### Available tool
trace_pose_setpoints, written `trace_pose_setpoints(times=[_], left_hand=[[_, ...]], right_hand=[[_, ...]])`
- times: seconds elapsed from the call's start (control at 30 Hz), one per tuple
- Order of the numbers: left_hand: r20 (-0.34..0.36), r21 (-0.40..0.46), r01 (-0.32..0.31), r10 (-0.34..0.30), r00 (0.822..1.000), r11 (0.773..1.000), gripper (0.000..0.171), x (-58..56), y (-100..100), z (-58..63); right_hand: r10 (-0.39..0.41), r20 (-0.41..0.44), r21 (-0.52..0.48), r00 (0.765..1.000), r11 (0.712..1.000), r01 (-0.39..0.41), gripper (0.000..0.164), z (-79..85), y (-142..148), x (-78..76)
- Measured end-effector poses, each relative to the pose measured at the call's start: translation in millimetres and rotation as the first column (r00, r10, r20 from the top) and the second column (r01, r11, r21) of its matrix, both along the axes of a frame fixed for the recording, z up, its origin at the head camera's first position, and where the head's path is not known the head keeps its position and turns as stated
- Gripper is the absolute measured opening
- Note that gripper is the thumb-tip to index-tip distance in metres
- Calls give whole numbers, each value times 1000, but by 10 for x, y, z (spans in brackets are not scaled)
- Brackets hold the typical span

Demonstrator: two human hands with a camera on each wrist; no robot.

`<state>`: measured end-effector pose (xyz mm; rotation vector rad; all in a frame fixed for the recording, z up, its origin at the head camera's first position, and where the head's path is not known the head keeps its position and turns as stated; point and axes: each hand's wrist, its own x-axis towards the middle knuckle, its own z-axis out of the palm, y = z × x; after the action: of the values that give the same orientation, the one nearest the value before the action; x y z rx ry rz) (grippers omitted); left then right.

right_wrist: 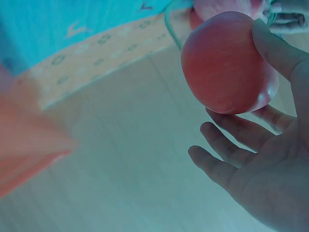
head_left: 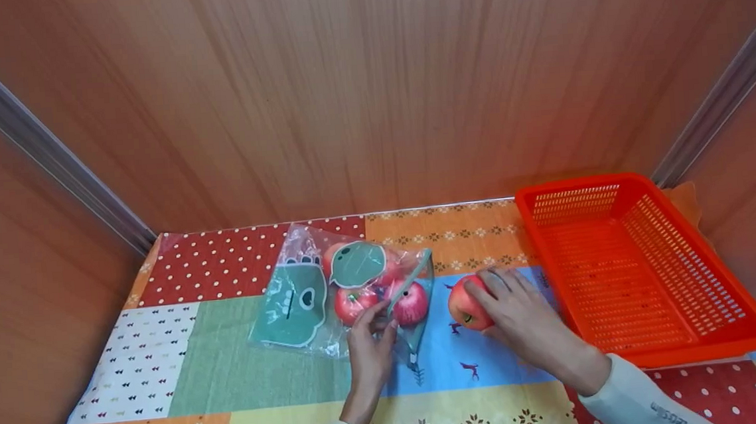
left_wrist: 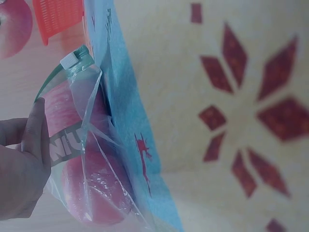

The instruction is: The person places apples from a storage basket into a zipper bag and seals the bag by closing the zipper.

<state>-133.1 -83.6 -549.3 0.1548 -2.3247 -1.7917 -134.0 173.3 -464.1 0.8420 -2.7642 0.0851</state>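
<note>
A clear zip bag (head_left: 291,304) printed with green cartoon shapes lies on the cloth, several red apples (head_left: 356,304) inside it. My left hand (head_left: 369,355) pinches the bag's green zip edge between thumb and fingers; in the left wrist view the white slider (left_wrist: 69,60) sits at one end of that edge. To the right of the bag's mouth, my right hand (head_left: 525,318) holds a red apple (head_left: 468,307). The right wrist view has this apple (right_wrist: 227,63) gripped between the thumb and fingers, the outer fingers spread away from it.
An orange-red plastic basket (head_left: 540,247) with slotted walls stands to the right, close beside my right forearm. Under everything lies a patchwork-print cloth (head_left: 242,361). Wood-grain panels (head_left: 370,93) rise behind and on both sides.
</note>
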Motion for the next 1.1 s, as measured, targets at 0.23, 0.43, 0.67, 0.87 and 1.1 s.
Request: trace_pose_setpoints(times=[0.23,0.43,0.67,0.87,1.1], left_hand=[[-8,0,4,-4,1000,1000,39,16,9,-7],[-11,-22,-3,3,1000,1000,39,28,7,-16],[-13,-15,-4,4,1000,1000,38,17,7,-13],[-12,1,3,-3,1000,1000,38,11,9,-9],[-20,-8,-4,4,1000,1000,38,12,9,-7]], right_hand=[[13,53,-24,998,1000,-12,91,-143,-129,-35],[33,42,-43,999,999,-31,85,-283,-203,-96],[51,-26,-55,998,997,-52,85,-416,-247,-181],[61,-23,-53,998,997,-62,88,-474,-294,-223],[81,-28,-30,996,996,-82,85,-544,-353,-258]])
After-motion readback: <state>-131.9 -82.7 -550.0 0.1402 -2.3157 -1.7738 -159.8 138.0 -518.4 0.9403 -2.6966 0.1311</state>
